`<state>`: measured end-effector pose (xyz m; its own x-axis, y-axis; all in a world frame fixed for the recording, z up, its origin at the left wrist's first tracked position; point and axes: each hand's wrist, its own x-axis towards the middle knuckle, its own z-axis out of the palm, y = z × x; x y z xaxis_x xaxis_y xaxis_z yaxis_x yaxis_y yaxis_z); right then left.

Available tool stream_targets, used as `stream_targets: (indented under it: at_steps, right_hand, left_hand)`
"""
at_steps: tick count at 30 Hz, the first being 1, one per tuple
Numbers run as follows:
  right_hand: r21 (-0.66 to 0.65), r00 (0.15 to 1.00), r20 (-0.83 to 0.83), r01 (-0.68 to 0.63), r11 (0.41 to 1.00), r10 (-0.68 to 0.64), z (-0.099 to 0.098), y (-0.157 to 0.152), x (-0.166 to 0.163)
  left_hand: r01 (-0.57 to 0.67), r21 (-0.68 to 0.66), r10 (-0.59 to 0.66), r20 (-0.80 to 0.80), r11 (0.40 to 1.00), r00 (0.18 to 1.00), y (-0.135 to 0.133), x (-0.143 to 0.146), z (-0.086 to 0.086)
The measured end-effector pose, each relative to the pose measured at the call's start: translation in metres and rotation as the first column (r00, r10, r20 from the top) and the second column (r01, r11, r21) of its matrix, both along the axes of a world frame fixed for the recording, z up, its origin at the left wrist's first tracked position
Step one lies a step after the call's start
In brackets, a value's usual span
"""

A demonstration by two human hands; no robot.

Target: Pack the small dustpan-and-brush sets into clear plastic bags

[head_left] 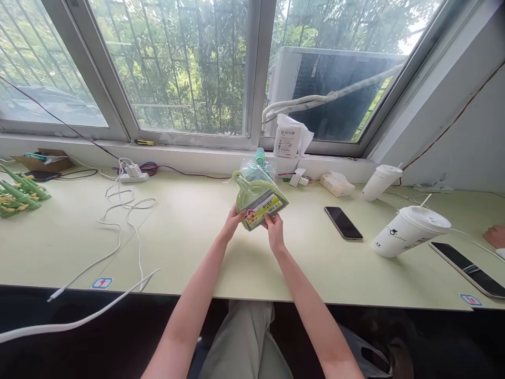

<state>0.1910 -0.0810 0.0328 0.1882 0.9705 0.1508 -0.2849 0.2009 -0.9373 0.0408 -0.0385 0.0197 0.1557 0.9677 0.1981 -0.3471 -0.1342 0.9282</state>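
A green dustpan (252, 192) in clear plastic wrap, with a printed label on its front, is held up above the table in front of me. My left hand (232, 221) grips its lower left edge. At the bottom edge, right of the label's middle, my right hand (273, 229) pinches it with the thumb on the front. Behind the pan, a teal part with a ribbed handle (260, 157) sticks up inside the wrap. The fingers behind the dustpan are hidden.
On the right of the table (189, 231) are a phone (343, 222), two white cups, a tissue pack (336, 183) and a second phone (469, 269). White cables (119, 226) and a power strip (134, 177) lie left. Another person's hand (494, 236) shows at the right edge.
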Motion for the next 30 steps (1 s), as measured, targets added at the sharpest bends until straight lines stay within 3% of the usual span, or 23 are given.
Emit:
stream_targets:
  at_steps: [3, 8, 11, 18, 23, 25, 28, 30]
  right_hand:
    - [-0.005, 0.999, 0.03, 0.041, 0.999, -0.041, -0.002, 0.0, 0.001]
    - [-0.01, 0.979, -0.056, 0.195, 0.981, -0.196, -0.004, -0.003, 0.001]
    - [-0.052, 0.975, -0.137, 0.168, 0.984, -0.174, -0.003, -0.004, 0.0]
    - [0.001, 0.922, -0.387, -0.004, 1.0, 0.004, -0.002, 0.001, 0.006]
    - [-0.043, 0.904, -0.427, 0.017, 0.999, -0.033, -0.004, 0.004, 0.005]
    - [-0.046, 0.913, -0.396, 0.087, 0.995, -0.098, -0.003, 0.004, 0.006]
    - [-0.042, 0.916, -0.366, 0.16, 0.986, -0.165, -0.002, 0.005, 0.01]
    - [-0.036, 0.914, -0.369, 0.168, 0.985, -0.17, -0.002, 0.007, 0.014]
  left_hand:
    - [0.116, -0.05, -0.115, 0.02, 0.992, 0.993, -0.006, 0.001, 0.006]
    - [0.354, -0.179, -0.352, 0.048, 0.918, 0.935, -0.017, 0.011, 0.012]
    - [0.311, -0.174, -0.314, 0.009, 0.934, 0.949, -0.018, 0.017, 0.01]
    - [0.234, -0.092, -0.245, -0.138, 0.968, 0.96, -0.016, 0.018, 0.008]
    - [0.219, -0.07, -0.23, -0.217, 0.973, 0.949, -0.021, 0.018, 0.011]
    - [0.275, -0.095, -0.291, -0.278, 0.957, 0.915, -0.024, 0.02, 0.009]
    - [0.461, -0.133, -0.478, -0.324, 0.878, 0.816, -0.025, 0.023, 0.006]
    - [0.459, -0.132, -0.478, -0.269, 0.878, 0.836, -0.022, 0.022, 0.005]
